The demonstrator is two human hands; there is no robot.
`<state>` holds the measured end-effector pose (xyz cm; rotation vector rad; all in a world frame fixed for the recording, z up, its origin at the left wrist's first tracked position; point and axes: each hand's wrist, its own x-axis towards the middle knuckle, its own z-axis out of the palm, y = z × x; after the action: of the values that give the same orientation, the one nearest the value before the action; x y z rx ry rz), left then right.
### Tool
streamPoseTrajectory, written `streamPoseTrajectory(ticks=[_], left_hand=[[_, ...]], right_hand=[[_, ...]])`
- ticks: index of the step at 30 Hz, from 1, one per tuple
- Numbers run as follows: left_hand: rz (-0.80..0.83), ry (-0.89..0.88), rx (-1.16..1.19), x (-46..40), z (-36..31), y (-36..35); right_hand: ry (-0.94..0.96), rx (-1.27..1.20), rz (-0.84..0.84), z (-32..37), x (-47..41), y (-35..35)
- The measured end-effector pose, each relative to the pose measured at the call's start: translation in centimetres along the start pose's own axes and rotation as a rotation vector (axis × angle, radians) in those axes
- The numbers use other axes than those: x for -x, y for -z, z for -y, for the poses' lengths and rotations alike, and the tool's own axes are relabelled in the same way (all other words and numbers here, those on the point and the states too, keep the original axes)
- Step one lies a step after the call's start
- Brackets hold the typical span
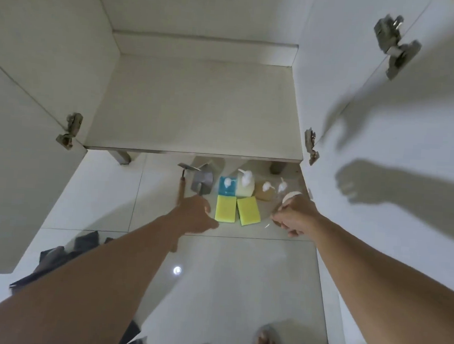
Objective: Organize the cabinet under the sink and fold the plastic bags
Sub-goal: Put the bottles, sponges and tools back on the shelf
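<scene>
The cabinet (pixel 198 107) under the sink stands open, its shelf bare. On the floor tiles before it stand several pump bottles: blue (pixel 227 186), cream (pixel 245 185), brown (pixel 265 191) and clear (pixel 282 187). Two yellow sponges (pixel 225 208) (pixel 248 210) lie in front of them. Left of the bottles lie a wooden-handled scraper (pixel 182 187) and a grey trowel (pixel 202 182). My left hand (pixel 194 214) reaches to the trowel's handle; its grip is hidden. My right hand (pixel 293 217) is curled round a round beige roll (pixel 290 197). Dark plastic bags (pixel 58 261) lie crumpled at the lower left.
Both cabinet doors (pixel 16 182) (pixel 411 159) stand swung wide open at the sides, hinges (pixel 70 129) (pixel 310 146) showing. A cabinet leg (pixel 121 156) stands under the shelf's front edge. My feet (pixel 266 343) are at the bottom edge on glossy tiles.
</scene>
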<state>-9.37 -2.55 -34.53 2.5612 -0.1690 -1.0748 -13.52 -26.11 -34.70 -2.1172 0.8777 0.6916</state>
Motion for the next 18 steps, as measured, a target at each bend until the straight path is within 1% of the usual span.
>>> streamPoseTrajectory(ticks=[4,8,12,14,18], left_hand=[[-0.003,0.001,-0.003,-4.7,-1.4,-3.3],[-0.024,-0.018,-0.010,-9.9,-1.4,-6.5],[-0.080,-0.101,-0.072,-15.5,-1.1,-9.4],[-0.097,-0.149,-0.096,-17.4,-0.9,-10.6],[-0.113,-0.257,-0.045,-20.6,-0.8,-13.0]], right_hand=[[-0.049,-0.032,-0.004,-3.5,-4.5,-1.2],[-0.036,-0.017,-0.001,-6.4,-9.0,-2.3],[-0.033,0.020,-0.047,-9.3,-13.6,-4.1],[-0.057,0.027,-0.016,-10.7,-15.2,-5.3],[-0.099,0.052,0.012,-13.4,-16.8,-6.8]])
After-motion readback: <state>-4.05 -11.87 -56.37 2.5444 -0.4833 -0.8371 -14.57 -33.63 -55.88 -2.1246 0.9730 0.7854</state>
